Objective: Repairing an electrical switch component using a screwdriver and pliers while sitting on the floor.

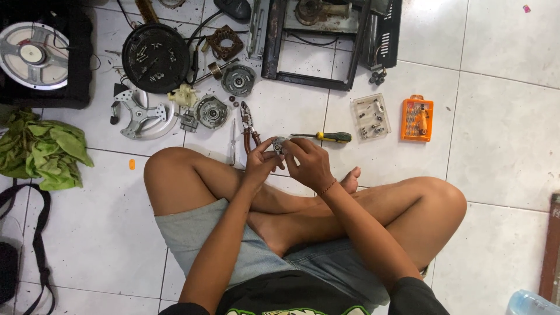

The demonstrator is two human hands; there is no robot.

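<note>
- While you are sitting cross-legged on the tiled floor (501, 134), you are pinching a small grey metal part (278, 146) between both hands, above your left knee.
- Your left hand (259, 164) is closing on its left side, your right hand (308, 161) on its right.
- The yellow-handled screwdriver (326, 137) is lying crosswise just beyond, nearer your right fingers.

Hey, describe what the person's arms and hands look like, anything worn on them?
Both arms are bare from the short black sleeves down. The right hand has a thin bracelet at the wrist. The left hand wears nothing that shows: no gloves, no watch, and no rings that can be made out at this size.
</note>
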